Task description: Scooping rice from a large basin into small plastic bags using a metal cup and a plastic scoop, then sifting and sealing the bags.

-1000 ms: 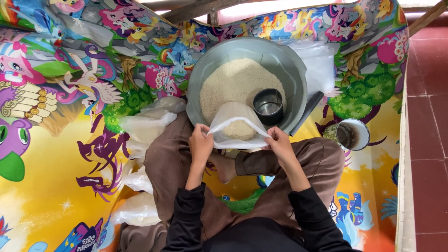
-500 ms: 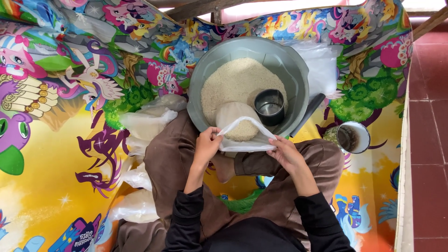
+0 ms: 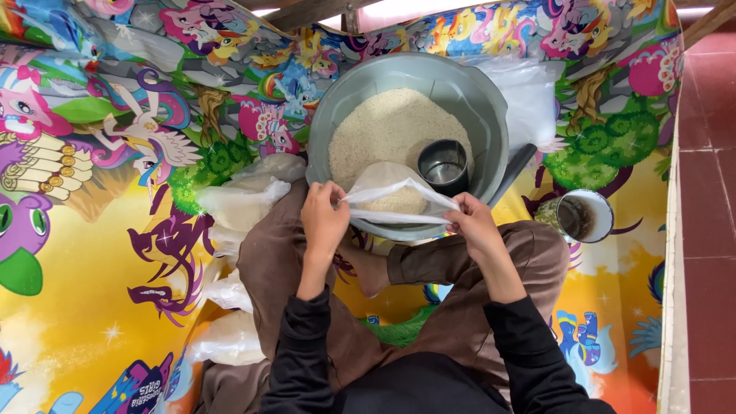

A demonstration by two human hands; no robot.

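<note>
Posture: the person sits cross-legged on a colourful cartoon-printed floor mat [image 3: 92, 307], in brown trousers [image 3: 460, 307], so the work lies within easy reach of both arms.
Left hand [image 3: 323, 221]: closed in a pinch on the left edge of a clear plastic bag [image 3: 391, 195].
Right hand [image 3: 474, 224]: closed in a pinch on the right edge of the same bag.
Bag position: stretched between both hands, mouth spread, over the near rim of the basin; it holds some white grain, and any spill would drop back in.
Basin: a large grey round plastic basin [image 3: 491, 107] of white rice [image 3: 383, 126] sits just beyond the knees.
Scoop: a small steel cup [image 3: 443, 165] rests in the rice, just beside the bag.
Filled bags [image 3: 241, 199]: lying at the left knee, apart from the basin.
Far right: a white cup with dark contents [image 3: 583, 216] stands on the mat, apart from the basin.
</note>
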